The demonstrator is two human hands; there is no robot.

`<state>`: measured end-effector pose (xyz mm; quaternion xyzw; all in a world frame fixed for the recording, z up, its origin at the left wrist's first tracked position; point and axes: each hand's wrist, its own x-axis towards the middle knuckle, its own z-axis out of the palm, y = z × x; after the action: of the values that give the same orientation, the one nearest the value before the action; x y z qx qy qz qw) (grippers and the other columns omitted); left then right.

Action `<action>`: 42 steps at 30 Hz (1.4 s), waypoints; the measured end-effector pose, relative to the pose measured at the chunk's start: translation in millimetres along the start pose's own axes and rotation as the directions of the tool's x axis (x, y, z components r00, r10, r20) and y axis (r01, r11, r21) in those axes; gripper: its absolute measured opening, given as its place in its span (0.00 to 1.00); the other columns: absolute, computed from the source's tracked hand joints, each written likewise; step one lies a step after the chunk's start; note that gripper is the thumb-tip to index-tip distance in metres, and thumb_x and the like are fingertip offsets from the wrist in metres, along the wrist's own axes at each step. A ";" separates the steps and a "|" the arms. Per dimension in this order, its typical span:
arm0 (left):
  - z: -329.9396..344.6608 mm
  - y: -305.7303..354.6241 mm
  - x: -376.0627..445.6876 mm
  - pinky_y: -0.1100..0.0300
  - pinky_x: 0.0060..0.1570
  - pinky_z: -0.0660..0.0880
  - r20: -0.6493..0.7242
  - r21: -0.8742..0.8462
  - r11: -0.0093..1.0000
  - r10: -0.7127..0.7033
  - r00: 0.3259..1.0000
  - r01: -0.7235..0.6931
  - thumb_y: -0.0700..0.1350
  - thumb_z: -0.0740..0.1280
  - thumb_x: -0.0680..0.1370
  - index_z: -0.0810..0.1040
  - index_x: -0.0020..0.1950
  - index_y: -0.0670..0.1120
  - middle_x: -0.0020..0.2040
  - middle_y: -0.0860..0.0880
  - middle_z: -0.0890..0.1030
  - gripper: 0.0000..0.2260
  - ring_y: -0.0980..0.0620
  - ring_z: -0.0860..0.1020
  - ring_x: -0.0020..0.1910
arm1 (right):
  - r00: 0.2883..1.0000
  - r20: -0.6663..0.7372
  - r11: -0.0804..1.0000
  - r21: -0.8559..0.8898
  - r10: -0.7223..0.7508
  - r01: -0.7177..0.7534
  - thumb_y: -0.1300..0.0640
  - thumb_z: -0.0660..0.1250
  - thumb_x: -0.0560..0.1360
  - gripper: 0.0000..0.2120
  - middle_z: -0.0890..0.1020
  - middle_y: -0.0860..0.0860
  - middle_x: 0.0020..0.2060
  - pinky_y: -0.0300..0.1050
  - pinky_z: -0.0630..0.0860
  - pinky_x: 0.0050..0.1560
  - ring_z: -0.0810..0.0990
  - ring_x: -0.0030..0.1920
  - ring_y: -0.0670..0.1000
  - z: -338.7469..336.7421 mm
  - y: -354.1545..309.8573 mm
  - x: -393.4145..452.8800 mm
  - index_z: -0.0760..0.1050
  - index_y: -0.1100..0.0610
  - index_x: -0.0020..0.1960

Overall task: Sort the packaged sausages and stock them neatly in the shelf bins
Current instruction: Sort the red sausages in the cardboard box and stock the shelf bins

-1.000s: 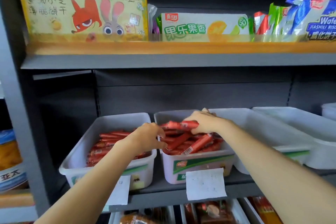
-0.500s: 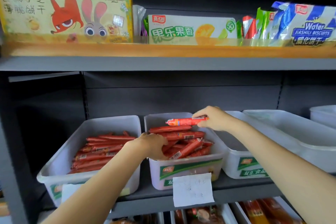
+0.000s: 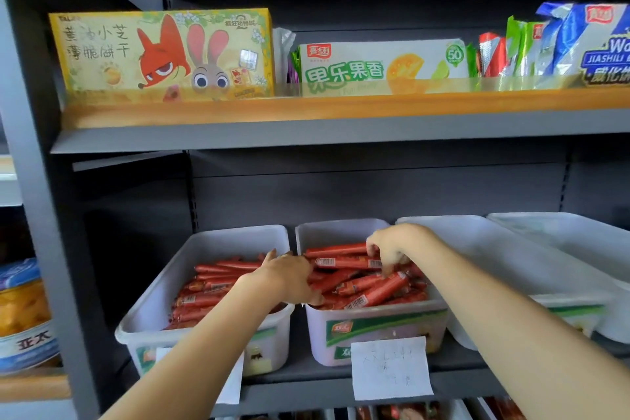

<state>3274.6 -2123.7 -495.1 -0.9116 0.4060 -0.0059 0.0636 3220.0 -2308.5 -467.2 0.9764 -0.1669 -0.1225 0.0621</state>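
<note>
Two white bins of red packaged sausages are seen side by side on the grey shelf. The left hand is laid across the gap between the left bin and the middle bin, its fingers spread over sausages at the middle bin's 9 o'clock side; no grasp can be told. The right hand is curled down at the middle bin's 12 o'clock, fingertips pressed on a barcoded sausage; whether it is gripped cannot be told.

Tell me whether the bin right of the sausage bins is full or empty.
Apparently empty: the third bin shows only bare white floor; the right forearm hides its front.
</note>
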 end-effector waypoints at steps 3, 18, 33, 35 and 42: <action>1.8 -3.4 -0.3 0.51 0.73 0.53 -0.024 -0.050 0.999 -0.012 1.000 0.010 0.58 0.63 0.76 0.72 0.68 0.48 0.66 0.48 0.73 0.24 0.49 0.67 0.68 | 0.985 -0.171 0.993 0.117 0.003 0.018 0.64 0.67 0.72 0.20 0.76 0.53 0.60 0.46 0.75 0.52 0.78 0.54 0.55 16.4 -3.0 21.5 0.73 0.53 0.63; 2.6 6.5 32.9 0.52 0.68 0.58 -0.063 0.027 0.984 0.180 0.982 -0.178 0.45 0.63 0.76 0.79 0.58 0.57 0.64 0.54 0.74 0.13 0.50 0.66 0.69 | 0.941 -0.094 0.923 0.183 -0.325 0.338 0.59 0.69 0.73 0.17 0.80 0.51 0.48 0.47 0.73 0.51 0.76 0.46 0.52 19.7 28.6 -46.5 0.77 0.52 0.62; -3.6 23.8 31.4 0.53 0.71 0.57 -0.184 0.036 0.999 0.013 0.983 -0.007 0.49 0.56 0.80 0.70 0.68 0.56 0.69 0.51 0.72 0.17 0.48 0.68 0.69 | 0.824 -0.557 0.957 0.281 0.104 0.069 0.59 0.62 0.77 0.15 0.77 0.55 0.59 0.50 0.67 0.58 0.71 0.62 0.60 52.9 36.8 -31.3 0.77 0.48 0.61; -4.5 37.4 18.2 0.55 0.68 0.62 -0.330 -0.016 0.998 0.058 0.942 -0.067 0.46 0.58 0.80 0.73 0.67 0.53 0.66 0.49 0.75 0.16 0.47 0.71 0.66 | 0.789 -0.605 0.952 0.291 0.108 0.094 0.64 0.60 0.76 0.15 0.78 0.54 0.58 0.50 0.69 0.58 0.73 0.61 0.59 53.3 48.3 -48.8 0.78 0.53 0.59; 46.7 144.7 -35.3 0.58 0.49 0.69 -0.734 -0.198 0.766 0.298 0.611 -0.611 0.40 0.56 0.74 0.81 0.52 0.40 0.50 0.42 0.80 0.15 0.40 0.79 0.48 | 0.703 -0.680 0.841 0.492 0.208 0.227 0.64 0.64 0.77 0.11 0.79 0.49 0.52 0.25 0.64 0.44 0.73 0.51 0.43 104.5 111.2 -154.0 0.79 0.59 0.57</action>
<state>3146.8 -2188.2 -557.5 -0.6990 0.6152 -0.2232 -0.2884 3017.5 -2368.5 -516.0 0.9234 -0.1522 0.3154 -0.1572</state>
